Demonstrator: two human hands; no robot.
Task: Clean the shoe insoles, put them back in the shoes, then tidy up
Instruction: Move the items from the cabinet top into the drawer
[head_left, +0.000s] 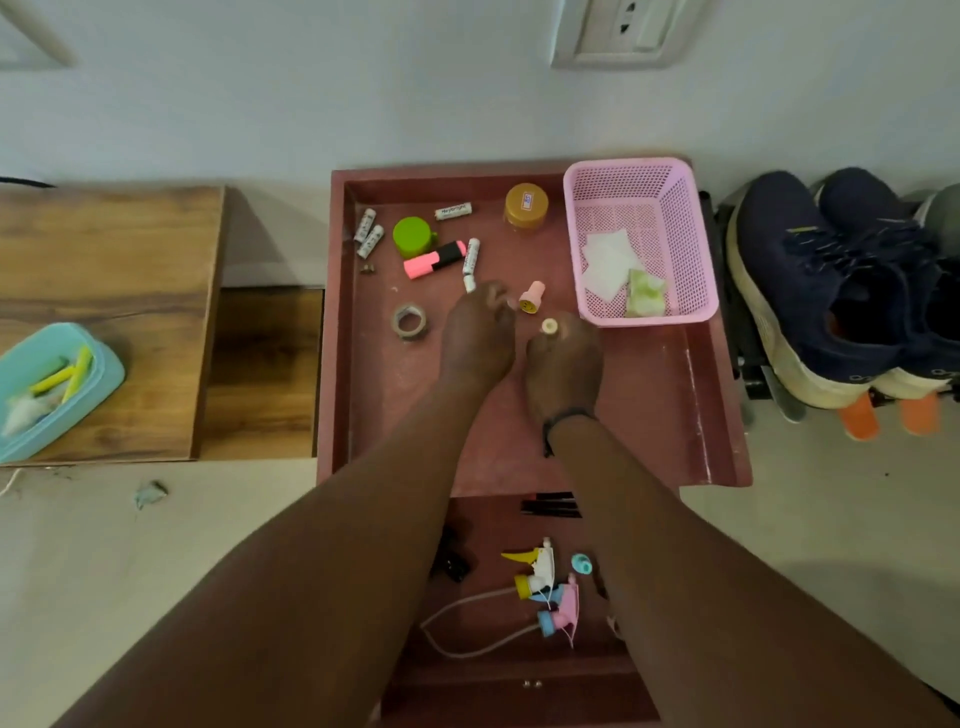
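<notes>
Both hands are held over the middle of a reddish-brown raised-edge tray top (711, 415), close together but apart. A small cream round cap (549, 326) is pinched at the fingertips of the right hand (563, 364); the left hand (478, 343) is seen from the back with its fingers curled near a small pink stamp-like piece (531, 298), and whether anything is gripped cannot be told. A pink perforated plastic basket (675, 218), holding white wipes (605, 262) and a green-and-white packet (644, 293), is set in the far right corner, its rim just beside the tray's right edge. A roll of grey tape (410, 322), a pink-and-black highlighter (434, 259), a green lidded cup (413, 236), a brown-lidded jar (525, 206) and scattered white batteries (369, 234) are spread across the far left half. Bare tray surface is left along the near edge and in the near right part. The pair of navy mesh sports shoes with cream soles (821, 280) is stood on a dark rack right of the tray, well apart from both hands; insoles cannot be made out. Spray nozzles (545, 582) are seen in the open drawer below.
</notes>
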